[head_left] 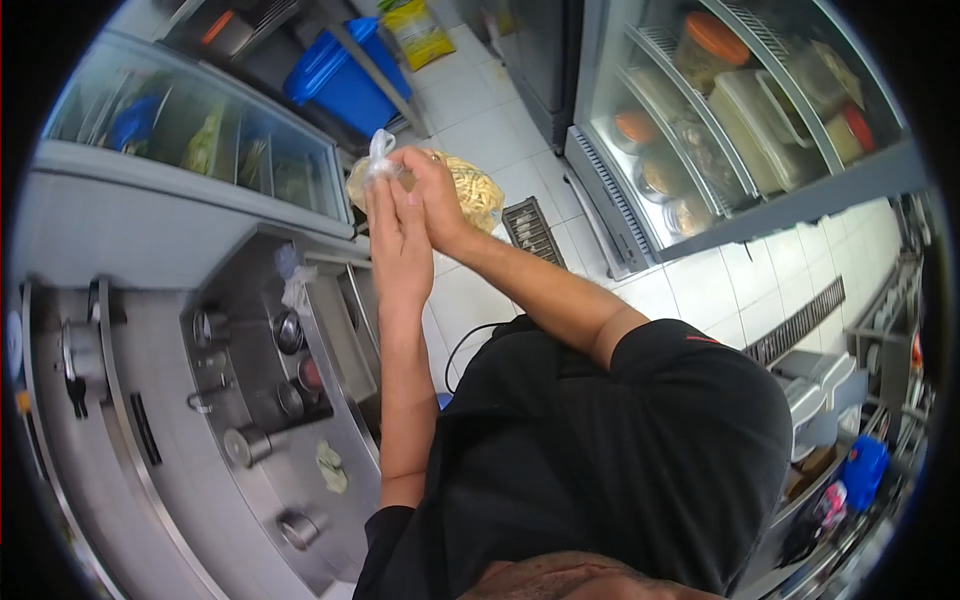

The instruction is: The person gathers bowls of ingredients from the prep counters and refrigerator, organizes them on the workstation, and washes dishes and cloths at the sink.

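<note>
A clear plastic bag (478, 195) full of short pale-yellow pieces, perhaps pasta or fries, hangs in front of me. Its gathered, twisted top (381, 145) sticks up above my fingers. My left hand (399, 232) is closed at the neck of the bag, its fingers pointing away from me. Pressed close against it, my right hand (436, 197) also grips the neck, with its fingers curled over. The bag's body is partly hidden behind my right hand and wrist.
At the right stands a glass-door fridge (640, 200) with tubs on its shelves. A steel sink counter (260, 400) holding several pots is at the left, below a glass-fronted cooler (200, 140). Ahead are a blue bin (335, 85), a yellow sack (415, 35) and a floor drain grate (532, 232).
</note>
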A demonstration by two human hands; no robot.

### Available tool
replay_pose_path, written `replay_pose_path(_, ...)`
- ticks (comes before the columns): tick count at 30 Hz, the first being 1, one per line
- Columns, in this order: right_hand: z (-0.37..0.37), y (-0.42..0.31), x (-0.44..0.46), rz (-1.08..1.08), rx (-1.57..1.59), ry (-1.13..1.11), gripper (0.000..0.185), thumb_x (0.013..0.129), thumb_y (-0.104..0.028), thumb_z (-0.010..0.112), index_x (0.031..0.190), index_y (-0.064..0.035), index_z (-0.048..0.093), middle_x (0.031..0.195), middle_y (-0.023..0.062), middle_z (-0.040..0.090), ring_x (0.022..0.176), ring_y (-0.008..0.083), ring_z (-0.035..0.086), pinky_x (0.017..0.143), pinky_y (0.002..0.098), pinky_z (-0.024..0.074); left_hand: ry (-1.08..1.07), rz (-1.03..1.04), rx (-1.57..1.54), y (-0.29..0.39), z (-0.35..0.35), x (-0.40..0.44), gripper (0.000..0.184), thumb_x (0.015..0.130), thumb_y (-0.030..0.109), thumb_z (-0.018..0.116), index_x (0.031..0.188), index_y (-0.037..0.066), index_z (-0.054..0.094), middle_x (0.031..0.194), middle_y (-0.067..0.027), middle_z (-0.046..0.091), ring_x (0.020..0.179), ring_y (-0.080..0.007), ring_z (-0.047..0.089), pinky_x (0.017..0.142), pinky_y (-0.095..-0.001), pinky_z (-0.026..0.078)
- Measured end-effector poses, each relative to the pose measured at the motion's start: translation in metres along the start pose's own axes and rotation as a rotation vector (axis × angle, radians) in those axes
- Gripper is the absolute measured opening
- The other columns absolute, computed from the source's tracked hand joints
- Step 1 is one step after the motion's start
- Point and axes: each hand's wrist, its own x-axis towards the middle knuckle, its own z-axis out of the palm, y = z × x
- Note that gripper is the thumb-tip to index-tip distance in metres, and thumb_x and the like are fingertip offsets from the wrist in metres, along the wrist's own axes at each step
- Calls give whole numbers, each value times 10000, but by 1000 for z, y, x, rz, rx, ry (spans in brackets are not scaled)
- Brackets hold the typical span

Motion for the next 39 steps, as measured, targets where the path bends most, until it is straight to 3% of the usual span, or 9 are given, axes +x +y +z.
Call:
replay_pose_path(8, -24, 35, 60, 356, 223, 29, 316, 906, -77, 686, 1177, -55, 524, 932, 49, 655, 884, 123, 613, 790, 286, 492, -364, 75, 10, -53, 6, 112, 448, 1045, 259, 445, 1407, 6, 519, 1325, -269, 600, 1241, -394, 585, 1034, -413, 447)
replay_pose_path(12, -50, 79, 72, 486, 427, -79, 224, 946, -68, 649, 1130, -72, 521, 909, 21, 627, 871, 101, 589, 808, 275, 477, -467, 307, 113, -70, 40, 160, 425, 924, 87, 673, 1332, 10, 585, 1083, -222, 704, 962, -315, 718, 813, -357, 551)
replay_pose_path(15, -63, 119, 87, 501, 299, -25, 170, 958, -79, 635, 1093, -57, 535, 862, 44, 645, 852, 124, 620, 751, 300, 489, -399, 544, 239, -84, 84, 188, 266, 862, 57, 714, 1113, 11, 641, 957, -186, 688, 828, -365, 686, 712, -419, 545)
replay_pose_path(21, -98, 136, 129, 220, -552, -152, 160, 874, -93, 610, 1005, -46, 530, 748, 234, 642, 766, 431, 647, 649, 475, 504, -496, 760, 333, -120, 152, 237, 121, 880, 146, 683, 849, 45, 623, 694, -129, 652, 602, -348, 666, 560, -442, 544)
replay_pose_path(27, -124, 159, 157, 331, -799, -160, 96, 894, -87, 623, 953, -39, 565, 779, 216, 653, 795, 430, 659, 700, 504, 506, -577, 575, 46, -124, 217, 271, 168, 868, 128, 683, 742, 38, 621, 678, -103, 672, 536, -261, 643, 521, -373, 500)
replay_pose_path(31, -153, 161, 162, 519, -587, 39, 176, 892, -69, 680, 1034, -35, 582, 914, 196, 659, 952, 387, 684, 836, 433, 538, -1039, -170, -596, -104, 249, 311, 153, 925, 82, 667, 775, 64, 643, 661, 52, 550, 518, -54, 431, 467, -242, 318)
replay_pose_path(34, -155, 192, 138, 396, -254, 362, 307, 884, -115, 704, 1136, -25, 553, 1095, 212, 641, 1065, 398, 629, 928, 415, 515, -1378, -453, -826, -82, 264, 351, 106, 916, 66, 678, 815, 63, 647, 640, 58, 527, 509, -39, 395, 463, -229, 289)
replay_pose_path(35, -148, 182, 137, 472, -366, 362, 372, 869, -117, 688, 1200, -14, 553, 1221, 202, 598, 1197, 407, 562, 1037, 446, 466, -1480, -472, -918, -81, 274, 360, 78, 913, 61, 686, 848, 61, 643, 634, 62, 510, 502, -27, 361, 456, -219, 269)
replay_pose_path(39, -121, 237, 114, 464, -1099, 539, 371, 835, -130, 647, 1189, -29, 603, 1159, 216, 644, 1138, 433, 583, 939, 535, 478, -1861, -235, -748, -65, 297, 354, 121, 944, 110, 685, 847, 47, 648, 655, 25, 557, 530, -39, 440, 485, -219, 335)
